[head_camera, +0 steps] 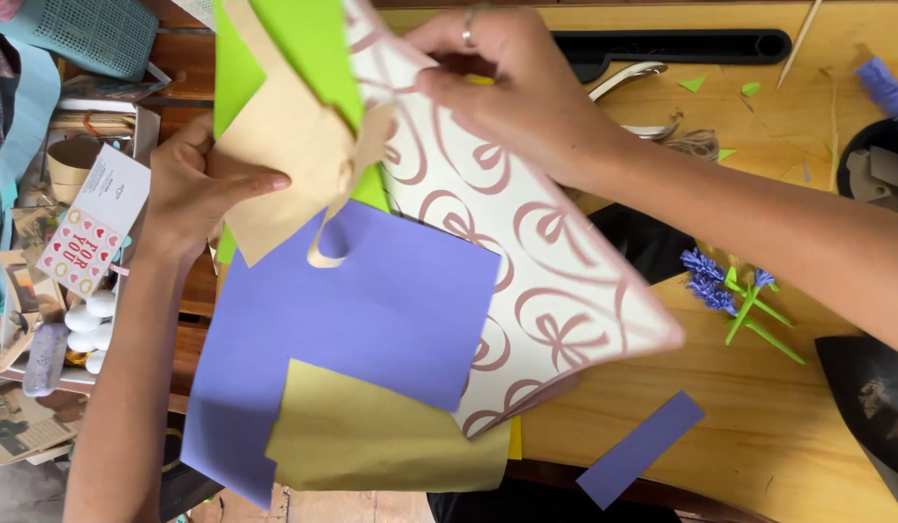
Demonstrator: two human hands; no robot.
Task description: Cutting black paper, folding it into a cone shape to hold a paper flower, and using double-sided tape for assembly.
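1. The left hand [192,189] gripped a stack of loose paper sheets from the left, thumb pressed on a tan sheet [284,145] with a cut-out curl hanging from it.
2. The right hand [507,82], a ring on one finger, pinched the far edge of a white sheet with pink bow pattern [536,261], which tilted down toward the right.
3. Between the two hands lay a green sheet [304,39] at the far side, a purple sheet [371,310] below it, and an olive-yellow sheet [371,436] nearest.
4. The stack was held above the near left edge of a wooden table [739,426].
5. On the table to the right lay a purple paper strip [640,448] and small purple paper flowers with green stems [734,295].
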